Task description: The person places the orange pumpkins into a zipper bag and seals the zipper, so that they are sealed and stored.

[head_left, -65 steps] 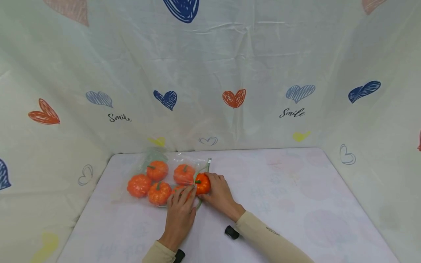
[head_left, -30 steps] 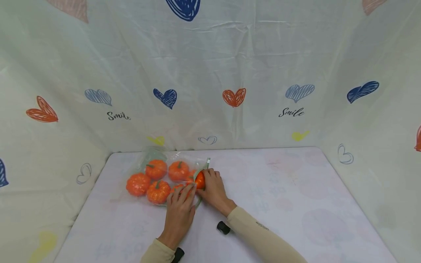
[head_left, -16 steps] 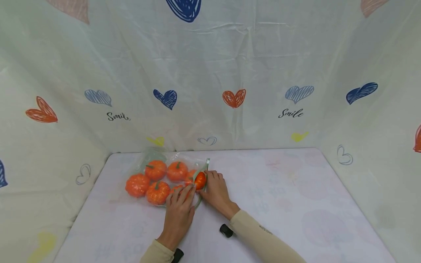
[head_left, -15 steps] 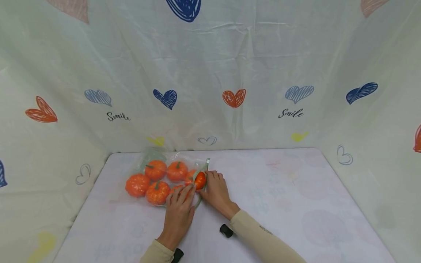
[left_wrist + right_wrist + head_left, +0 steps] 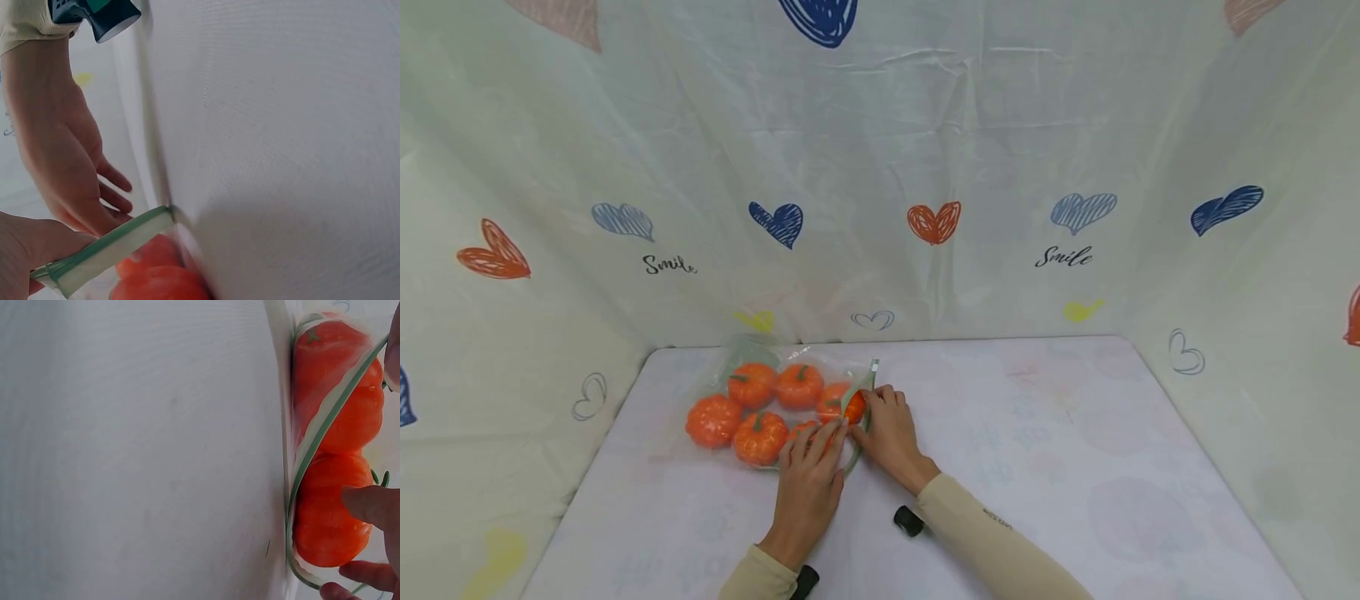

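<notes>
A clear zip bag with a green-edged mouth lies at the table's back left, holding several small orange pumpkins with green stems. My left hand pinches the near edge of its mouth; in the left wrist view the thumb lies along the green strip. My right hand is at the mouth, thumb and fingers about the right side of one pumpkin. That pumpkin sits partly inside. In the right wrist view, a fingertip touches the pumpkin, with more fingers beneath. Another pumpkin is partly hidden under my left hand.
The white table has faint printed marks. Behind it and at the sides hangs a pale curtain with hearts and "Smile" lettering. A black wrist-worn device sticks out by my right sleeve, another by my left.
My right hand has moved left, and its pumpkin has gone deeper into the bag. The pumpkin at the back middle has shifted left too. My left hand has stayed in place.
</notes>
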Demonstrator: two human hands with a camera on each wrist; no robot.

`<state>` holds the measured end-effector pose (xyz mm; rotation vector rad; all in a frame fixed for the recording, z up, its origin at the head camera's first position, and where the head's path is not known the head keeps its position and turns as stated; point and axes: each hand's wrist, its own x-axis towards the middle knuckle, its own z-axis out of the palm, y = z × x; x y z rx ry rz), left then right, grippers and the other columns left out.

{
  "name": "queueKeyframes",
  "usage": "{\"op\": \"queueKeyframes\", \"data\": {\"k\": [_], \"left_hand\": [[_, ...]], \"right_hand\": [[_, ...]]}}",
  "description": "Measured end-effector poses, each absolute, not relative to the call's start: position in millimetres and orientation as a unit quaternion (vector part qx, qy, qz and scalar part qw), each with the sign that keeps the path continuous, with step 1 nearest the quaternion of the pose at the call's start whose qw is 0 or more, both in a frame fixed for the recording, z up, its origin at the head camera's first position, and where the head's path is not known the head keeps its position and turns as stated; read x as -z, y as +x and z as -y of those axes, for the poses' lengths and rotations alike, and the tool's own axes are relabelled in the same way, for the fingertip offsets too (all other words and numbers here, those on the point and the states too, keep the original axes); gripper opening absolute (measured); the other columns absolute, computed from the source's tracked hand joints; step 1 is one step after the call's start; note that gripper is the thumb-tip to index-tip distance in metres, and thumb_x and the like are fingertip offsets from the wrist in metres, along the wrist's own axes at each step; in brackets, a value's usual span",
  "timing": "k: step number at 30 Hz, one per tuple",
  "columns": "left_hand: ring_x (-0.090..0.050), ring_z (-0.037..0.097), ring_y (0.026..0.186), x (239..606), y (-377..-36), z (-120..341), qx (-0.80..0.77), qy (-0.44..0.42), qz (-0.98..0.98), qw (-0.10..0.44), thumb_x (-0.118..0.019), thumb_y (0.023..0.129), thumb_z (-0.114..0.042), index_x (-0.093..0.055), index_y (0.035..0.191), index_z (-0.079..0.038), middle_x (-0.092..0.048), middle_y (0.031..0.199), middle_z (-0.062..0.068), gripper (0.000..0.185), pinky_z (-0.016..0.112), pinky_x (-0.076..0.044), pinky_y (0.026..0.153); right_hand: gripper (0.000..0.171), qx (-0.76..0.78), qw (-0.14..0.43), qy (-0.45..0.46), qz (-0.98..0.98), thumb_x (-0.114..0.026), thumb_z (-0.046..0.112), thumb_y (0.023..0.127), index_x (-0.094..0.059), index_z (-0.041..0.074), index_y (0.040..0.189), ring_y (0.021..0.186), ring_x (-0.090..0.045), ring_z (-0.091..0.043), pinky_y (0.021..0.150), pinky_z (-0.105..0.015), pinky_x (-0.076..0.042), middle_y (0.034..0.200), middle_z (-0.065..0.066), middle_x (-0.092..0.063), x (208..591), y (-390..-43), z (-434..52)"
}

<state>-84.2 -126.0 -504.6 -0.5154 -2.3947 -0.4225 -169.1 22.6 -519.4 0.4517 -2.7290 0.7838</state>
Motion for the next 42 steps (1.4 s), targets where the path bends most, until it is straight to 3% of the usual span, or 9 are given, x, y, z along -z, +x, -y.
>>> {"op": "queueKeyframes", "data": {"k": [8,17,29,35,42], "left_hand": [[-0.055,0.035,0.120,505.5,-85.7,125.9,0.160,-0.201,0.911,0.322,-0.100,0.052,0.005,-0.073,0.129,-0.003,-0.068,0.131,0.010,0.083,0.051,-0.041,0.092],[-0.055,0.035,0.118,507.8,-87.7,125.7,0.155,-0.204,0.913,0.317,-0.099,0.053,0.005,-0.072,0.132,-0.003,-0.067,0.132,0.009,0.084,0.050,-0.040,0.092],[-0.056,0.033,0.114,507.7,-84.9,125.7,0.149,-0.201,0.919,0.305,-0.098,0.055,0.005,-0.072,0.133,-0.003,-0.067,0.130,0.009,0.082,0.050,-0.041,0.091],[-0.058,0.031,0.112,504.1,-82.0,125.9,0.132,-0.224,0.916,0.305,-0.099,0.058,-0.005,-0.071,0.134,-0.006,-0.067,0.130,0.009,0.081,0.051,-0.040,0.091],[-0.060,0.030,0.113,482.1,-85.5,125.9,0.117,-0.234,0.932,0.251,-0.098,0.069,-0.021,-0.073,0.132,-0.010,-0.067,0.129,0.006,0.069,0.050,-0.045,0.093]], "right_hand": [[0.053,-0.279,0.133,0.138,0.941,-0.092,0.028,0.083,-0.072,-0.001,0.122,0.101,-0.057,-0.031,0.087,-0.043,-0.052,0.112,-0.014,-0.064,516.1,-167.6,-21.9],[0.047,-0.288,0.095,0.171,0.937,-0.086,0.021,0.089,-0.072,-0.001,0.128,0.099,-0.050,-0.030,0.087,-0.041,-0.047,0.110,-0.014,-0.060,511.4,-171.5,-21.7],[0.039,-0.286,0.075,0.198,0.934,-0.088,0.016,0.086,-0.072,0.001,0.118,0.108,-0.051,-0.036,0.093,-0.048,-0.048,0.117,-0.019,-0.058,514.8,-173.9,-20.8],[0.046,-0.305,0.068,0.170,0.935,-0.085,0.013,0.086,-0.068,-0.004,0.125,0.111,-0.052,-0.038,0.098,-0.050,-0.047,0.121,-0.021,-0.060,514.1,-172.9,-27.2],[0.043,-0.327,0.072,0.145,0.931,-0.081,0.010,0.090,-0.067,-0.002,0.129,0.113,-0.055,-0.037,0.098,-0.051,-0.048,0.121,-0.019,-0.062,516.0,-178.7,-42.5]]}}
